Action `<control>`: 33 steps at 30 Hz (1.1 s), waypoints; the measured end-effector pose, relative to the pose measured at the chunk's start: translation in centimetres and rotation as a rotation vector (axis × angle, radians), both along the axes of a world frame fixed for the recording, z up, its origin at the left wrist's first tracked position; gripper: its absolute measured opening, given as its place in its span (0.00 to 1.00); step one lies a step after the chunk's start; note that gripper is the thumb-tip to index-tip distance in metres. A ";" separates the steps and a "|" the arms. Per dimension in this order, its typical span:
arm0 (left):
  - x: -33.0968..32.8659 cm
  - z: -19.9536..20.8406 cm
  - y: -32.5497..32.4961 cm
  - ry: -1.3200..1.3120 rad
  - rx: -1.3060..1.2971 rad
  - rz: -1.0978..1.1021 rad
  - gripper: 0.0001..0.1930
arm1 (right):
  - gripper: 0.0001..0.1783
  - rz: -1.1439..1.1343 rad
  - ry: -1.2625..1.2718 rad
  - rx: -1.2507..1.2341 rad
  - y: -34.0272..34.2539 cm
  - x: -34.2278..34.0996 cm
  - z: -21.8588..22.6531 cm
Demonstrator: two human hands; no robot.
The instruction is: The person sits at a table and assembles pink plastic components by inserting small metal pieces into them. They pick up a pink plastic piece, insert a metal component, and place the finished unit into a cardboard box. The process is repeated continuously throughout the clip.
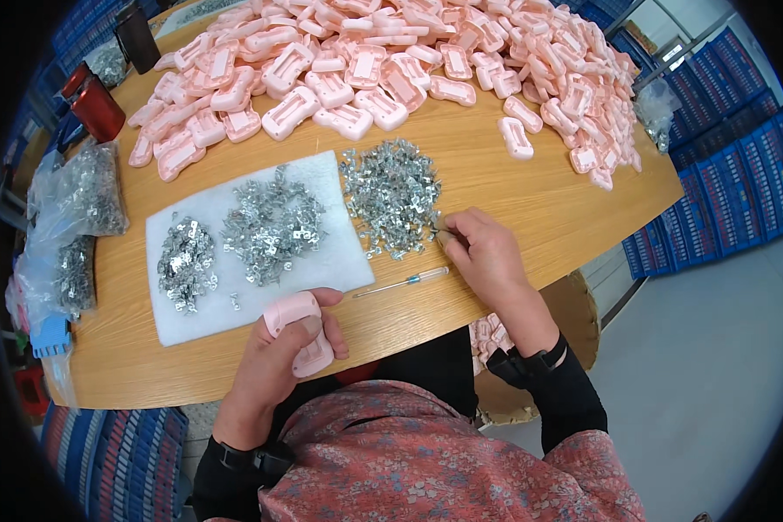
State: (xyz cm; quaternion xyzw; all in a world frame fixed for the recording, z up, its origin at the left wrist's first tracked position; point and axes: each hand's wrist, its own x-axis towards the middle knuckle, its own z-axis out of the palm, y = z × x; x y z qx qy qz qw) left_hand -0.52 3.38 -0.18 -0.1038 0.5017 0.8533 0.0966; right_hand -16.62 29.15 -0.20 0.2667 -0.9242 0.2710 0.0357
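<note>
My left hand (pixel 274 361) is wrapped round a pink plastic housing (pixel 311 355), held above the table's near edge with its recessed side up. At the right border of a heap of small metal clips (pixel 393 196), my right hand (pixel 487 252) has thumb and forefinger pinched together. Whatever lies between those fingertips is too small to make out. A screwdriver (pixel 402 283) with a clear and blue handle rests on the wood, just left of my right hand. Two more piles of metal pieces, a large one (pixel 274 228) and a smaller one (pixel 185 263), lie on a white foam sheet (pixel 344 265).
A big mound of pink housings (pixel 365 65) covers the far side of the table (pixel 487 187). Plastic bags of metal parts (pixel 87 191), a red flask (pixel 94 103) and a dark flask (pixel 137 36) stand at left. Below the right edge is a carton (pixel 574 317); blue crates (pixel 726 187) are stacked beyond.
</note>
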 end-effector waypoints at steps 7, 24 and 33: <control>-0.6 0.6 0.0 -0.002 0.019 -0.051 0.17 | 0.08 -0.092 -0.346 -0.284 0.9 -0.1 0.2; -2.7 1.4 1.3 -0.105 0.103 -0.047 0.20 | 0.12 0.573 0.076 -0.205 -4.7 4.8 5.0; -2.3 0.2 1.4 -0.045 0.255 0.104 0.20 | 0.06 0.192 -0.491 -0.515 -6.1 7.4 2.9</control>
